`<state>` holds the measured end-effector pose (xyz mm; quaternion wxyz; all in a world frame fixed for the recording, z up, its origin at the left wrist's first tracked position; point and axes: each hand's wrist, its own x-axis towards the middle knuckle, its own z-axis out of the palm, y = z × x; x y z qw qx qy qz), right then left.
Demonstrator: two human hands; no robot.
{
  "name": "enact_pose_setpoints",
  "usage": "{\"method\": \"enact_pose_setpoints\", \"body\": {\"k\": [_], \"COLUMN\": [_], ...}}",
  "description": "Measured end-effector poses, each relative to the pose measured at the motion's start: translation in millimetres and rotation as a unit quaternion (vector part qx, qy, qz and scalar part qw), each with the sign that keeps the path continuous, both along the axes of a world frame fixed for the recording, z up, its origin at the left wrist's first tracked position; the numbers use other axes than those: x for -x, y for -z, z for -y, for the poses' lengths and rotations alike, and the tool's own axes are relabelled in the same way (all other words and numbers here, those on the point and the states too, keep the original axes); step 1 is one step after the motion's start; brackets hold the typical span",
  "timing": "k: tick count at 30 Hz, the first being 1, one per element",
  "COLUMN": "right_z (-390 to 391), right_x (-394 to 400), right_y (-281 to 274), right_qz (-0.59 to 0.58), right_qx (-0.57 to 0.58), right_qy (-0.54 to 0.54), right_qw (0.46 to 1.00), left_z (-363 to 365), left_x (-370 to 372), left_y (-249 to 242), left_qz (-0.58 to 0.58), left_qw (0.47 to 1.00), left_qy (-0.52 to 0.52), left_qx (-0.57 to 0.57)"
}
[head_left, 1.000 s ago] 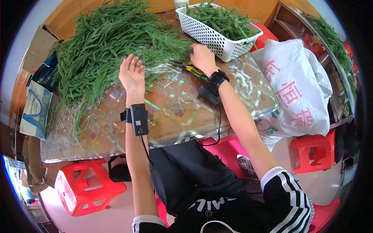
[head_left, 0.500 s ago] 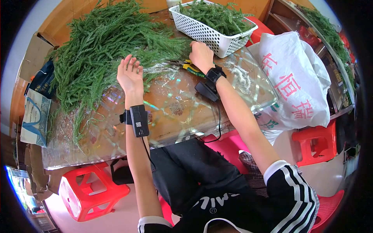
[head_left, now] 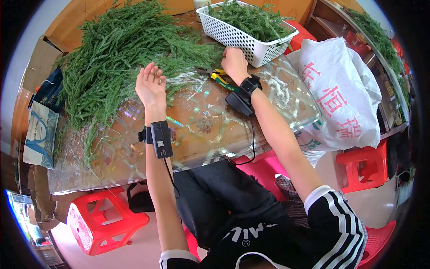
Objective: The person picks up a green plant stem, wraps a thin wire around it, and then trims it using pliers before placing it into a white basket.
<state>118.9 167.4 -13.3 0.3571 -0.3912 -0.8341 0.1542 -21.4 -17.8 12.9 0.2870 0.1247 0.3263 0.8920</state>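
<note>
My left hand [head_left: 151,86] rests palm up at the front edge of a big pile of green artificial pine sprigs [head_left: 130,54]. Its fingers are apart and slightly curled, with nothing in them. Near the basket's corner, my right hand [head_left: 234,64] is closed, its back toward me; whatever its fingers hold is hidden. Just left of that wrist lie pliers [head_left: 221,82] with yellow and green handles, jaws pointing left. Behind the right hand stands a white perforated basket [head_left: 228,33], filled with cut green sprigs [head_left: 255,22].
White powdery bits [head_left: 280,87] are scattered on the plastic-covered table [head_left: 197,139]. A white sack [head_left: 336,94] with red characters stands at the right. Paper bags [head_left: 41,134] sit at the left edge. Red stools [head_left: 105,222] are below the table, and a cable hangs from each wrist device.
My right hand has shifted slightly to the right and its fingers are curled in more. My left hand stays almost where it was.
</note>
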Motion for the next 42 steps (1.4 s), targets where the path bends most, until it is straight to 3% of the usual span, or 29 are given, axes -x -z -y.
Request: {"method": "enact_pose_setpoints", "body": {"k": [19,24,28,31,42], "right_z": [15.6,24.6,43.6,64.2,68.8], "right_x": [2.7,6.0,10.1,11.5,11.5], "right_y": [-21.0,-23.8,-27.7,-31.3,-28.6], "right_qz": [-0.148,-0.233,-0.267,-0.270,-0.238], "right_qx": [-0.098,-0.128,-0.128,-0.104,-0.083], "right_qy": [0.049,-0.005,-0.072,-0.123,-0.167], "right_qw": [0.983,0.964,0.952,0.949,0.953], "left_z": [1.0,1.0,-2.8,-6.8,-5.8], "left_x": [2.3,-0.6,-9.5,-16.7,-24.8], "left_y": [0.2,-1.9,-2.8,-2.0,-9.4], "left_qz": [0.012,0.004,-0.096,-0.198,-0.199], "left_qw": [1.000,1.000,0.991,0.957,0.939], "left_qy": [0.005,0.011,0.039,0.120,0.193], "left_qx": [-0.007,-0.007,0.087,0.176,0.204]}}
